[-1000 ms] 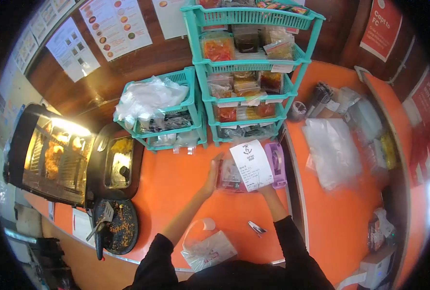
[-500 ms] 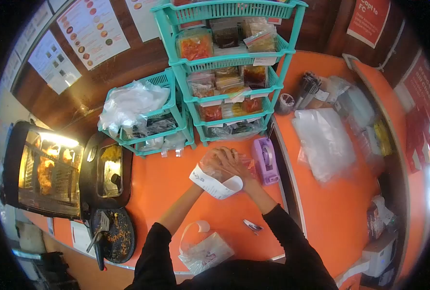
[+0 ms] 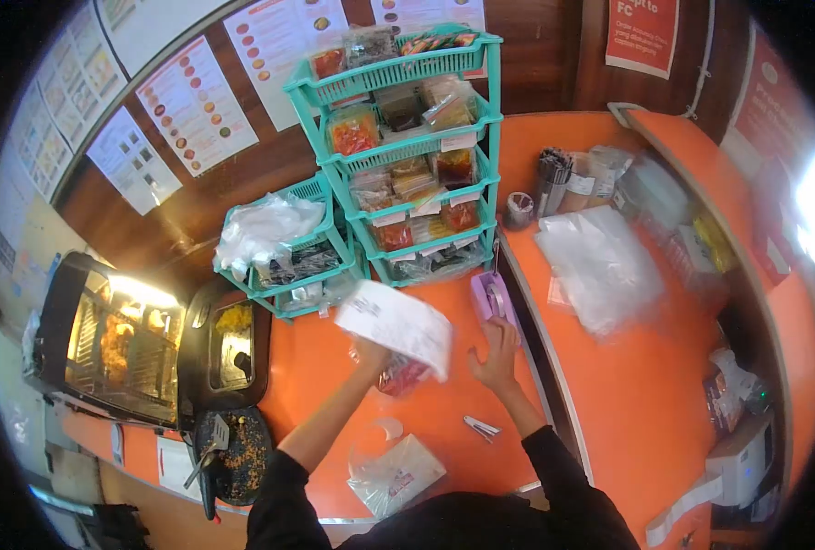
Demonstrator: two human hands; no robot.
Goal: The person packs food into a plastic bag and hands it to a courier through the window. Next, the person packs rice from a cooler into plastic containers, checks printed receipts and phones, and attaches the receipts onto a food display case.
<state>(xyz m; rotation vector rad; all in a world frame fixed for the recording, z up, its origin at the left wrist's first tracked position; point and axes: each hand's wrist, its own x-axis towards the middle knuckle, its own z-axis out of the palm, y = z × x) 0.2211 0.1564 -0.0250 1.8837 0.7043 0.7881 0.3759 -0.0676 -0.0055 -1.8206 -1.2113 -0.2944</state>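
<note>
White printed paper slip [image 3: 394, 321] is in front of you in the head view, tilted and blurred, over a clear plastic packet with a reddish part [image 3: 402, 378]. Your left hand [image 3: 371, 353] grips them, its fingertips hidden behind the slip. Your right hand [image 3: 495, 356] is open, fingers spread, at the near end of the purple plastic tape dispenser [image 3: 493, 301]; you cannot tell whether they touch.

Taking the slip as the clock's centre, the dispenser lies towards three o'clock on the orange counter [image 3: 316, 367]. At five o'clock is a small silver stapler [image 3: 482, 428], and at six o'clock, nearest your body, a white bundle in clear plastic [image 3: 398, 477]. Around eight o'clock sits a round black pan [image 3: 242, 454] bearing a slotted metal spatula [image 3: 217, 438]. A tall turquoise plastic rack [image 3: 412, 151] of packets stands at twelve o'clock, and a lower turquoise rack [image 3: 316, 270] at ten.
</note>
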